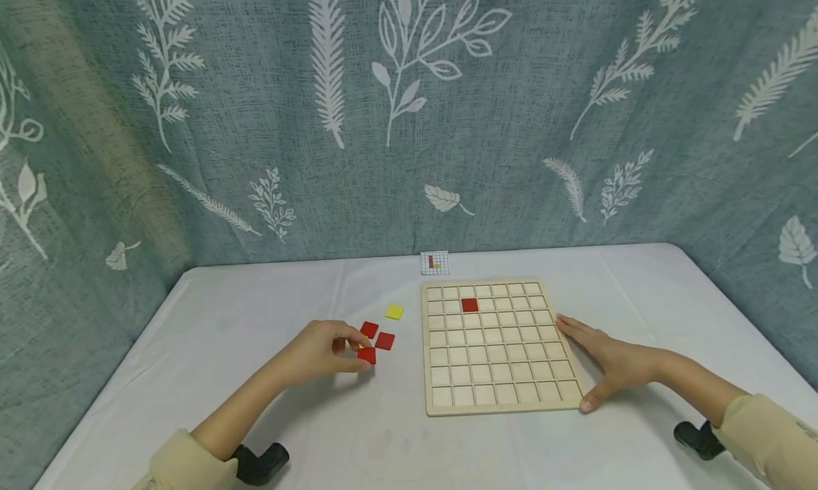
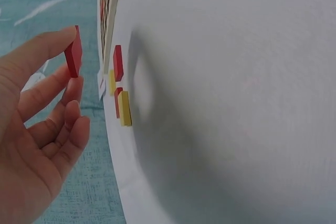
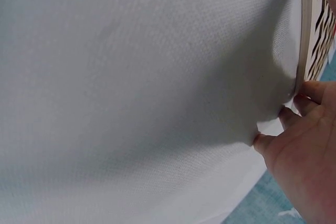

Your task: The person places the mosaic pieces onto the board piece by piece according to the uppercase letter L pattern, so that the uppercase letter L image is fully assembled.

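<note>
Behind the white table (image 1: 255, 298): a blue-green curtain (image 1: 287, 121), printed with white leaves and sprigs;
Tabletop: covered in white cloth, with the board right of centre and loose tiles to the board's left;
Grid board (image 1: 495, 355): pale wood, flat on the cloth, ruled into square cells;
Right hand (image 1: 616, 362): spread wide, thumb at the board's near right corner, fingertips farther up its right edge; it touches the board without curling round it;
Left hand (image 1: 322, 348): nearly closed at thumb and forefinger, which pinch a red tile (image 2: 74, 53) just above the cloth; the other fingers curl loosely;
Card (image 1: 434, 263): just beyond the board's far edge, showing a small grid with red and yellow marks;
Placed red tile (image 1: 469, 305): second row from the far edge, third cell from the left;
Loose red tiles (image 1: 385, 341): two, near the left fingertips;
Yellow tiles (image 1: 394, 312): one beyond the red pair, another partly hidden by the left hand in the head view.
</note>
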`<state>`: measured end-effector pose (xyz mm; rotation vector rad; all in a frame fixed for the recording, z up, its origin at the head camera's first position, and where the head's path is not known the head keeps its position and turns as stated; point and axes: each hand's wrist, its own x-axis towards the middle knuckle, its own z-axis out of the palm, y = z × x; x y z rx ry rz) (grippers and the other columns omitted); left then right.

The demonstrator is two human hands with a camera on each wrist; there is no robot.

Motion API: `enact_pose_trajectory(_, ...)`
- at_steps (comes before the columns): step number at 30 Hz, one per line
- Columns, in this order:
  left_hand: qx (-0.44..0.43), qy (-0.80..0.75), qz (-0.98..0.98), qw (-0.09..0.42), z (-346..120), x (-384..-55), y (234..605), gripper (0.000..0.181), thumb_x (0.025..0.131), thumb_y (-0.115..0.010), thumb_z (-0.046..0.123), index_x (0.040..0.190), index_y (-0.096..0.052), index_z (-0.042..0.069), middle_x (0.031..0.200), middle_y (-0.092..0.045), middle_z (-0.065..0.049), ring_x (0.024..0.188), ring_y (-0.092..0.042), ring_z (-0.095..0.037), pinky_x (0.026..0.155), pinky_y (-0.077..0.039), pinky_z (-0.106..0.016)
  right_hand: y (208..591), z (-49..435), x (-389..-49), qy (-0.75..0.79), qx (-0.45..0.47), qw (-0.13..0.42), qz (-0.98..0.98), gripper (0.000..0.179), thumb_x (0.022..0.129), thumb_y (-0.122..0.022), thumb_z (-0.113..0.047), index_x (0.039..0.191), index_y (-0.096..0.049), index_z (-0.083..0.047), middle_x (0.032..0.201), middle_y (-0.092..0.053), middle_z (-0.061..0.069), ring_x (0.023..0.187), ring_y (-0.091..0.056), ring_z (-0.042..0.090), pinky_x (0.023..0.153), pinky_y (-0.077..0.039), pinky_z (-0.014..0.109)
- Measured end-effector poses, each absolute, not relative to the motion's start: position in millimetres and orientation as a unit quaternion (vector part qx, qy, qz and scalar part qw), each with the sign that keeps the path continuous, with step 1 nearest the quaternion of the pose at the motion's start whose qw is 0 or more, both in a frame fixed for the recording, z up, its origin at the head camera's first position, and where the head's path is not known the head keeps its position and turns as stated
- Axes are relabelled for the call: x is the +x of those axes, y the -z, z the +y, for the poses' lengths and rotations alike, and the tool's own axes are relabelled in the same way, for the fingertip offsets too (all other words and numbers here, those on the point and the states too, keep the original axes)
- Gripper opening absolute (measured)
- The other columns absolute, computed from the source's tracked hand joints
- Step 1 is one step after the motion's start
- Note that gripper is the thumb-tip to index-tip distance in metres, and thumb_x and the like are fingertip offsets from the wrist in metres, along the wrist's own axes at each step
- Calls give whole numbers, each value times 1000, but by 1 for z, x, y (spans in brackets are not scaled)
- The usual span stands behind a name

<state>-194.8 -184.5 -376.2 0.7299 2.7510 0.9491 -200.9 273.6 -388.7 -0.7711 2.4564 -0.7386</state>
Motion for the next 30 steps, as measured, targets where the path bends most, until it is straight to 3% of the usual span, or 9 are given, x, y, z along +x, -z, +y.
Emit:
enact_pose_trajectory(7, 233, -316, 916, 81, -179, -195, 379, 24, 72, -78, 24, 94, -72, 16, 69, -52, 7, 63, -43, -10, 55, -36, -22, 390, 272, -201, 268, -282, 234, 891, 124, 59, -84, -39, 143, -6, 9, 149, 0, 29, 133, 0, 53, 100, -8, 68)
enact_pose_trajectory(18, 232, -334, 911, 73, -162, -203, 380, 25, 72, -79, 21, 96, -72, 15, 80, -60, 3, 70, -44, -14, 58, -37, -22, 393, 272, -204, 263, -282, 237, 892, 125, 59, -83, -40, 143, -5, 9, 149, 1, 29, 133, 1, 53, 100, -8, 68)
enact_pose_trajectory(25, 238, -348, 905, 59, -140, -214, 375, 25, 71, -79, 21, 94, -72, 13, 75, -60, 1, 64, -44, -12, 54, -37, -23, 393, 275, -203, 266, -286, 235, 890, 125, 60, -84, -39, 143, -4, 10, 149, 2, 30, 132, 2, 54, 99, -7, 69)
enact_pose_trajectory(30, 235, -344, 908, 53, -126, -220, 371, 25, 71, -79, 24, 94, -72, 15, 81, -64, 1, 64, -47, -10, 54, -39, -23, 392, 275, -203, 267, -286, 233, 890, 125, 60, -84, -39, 143, -4, 10, 149, 2, 30, 132, 2, 53, 99, -7, 69)
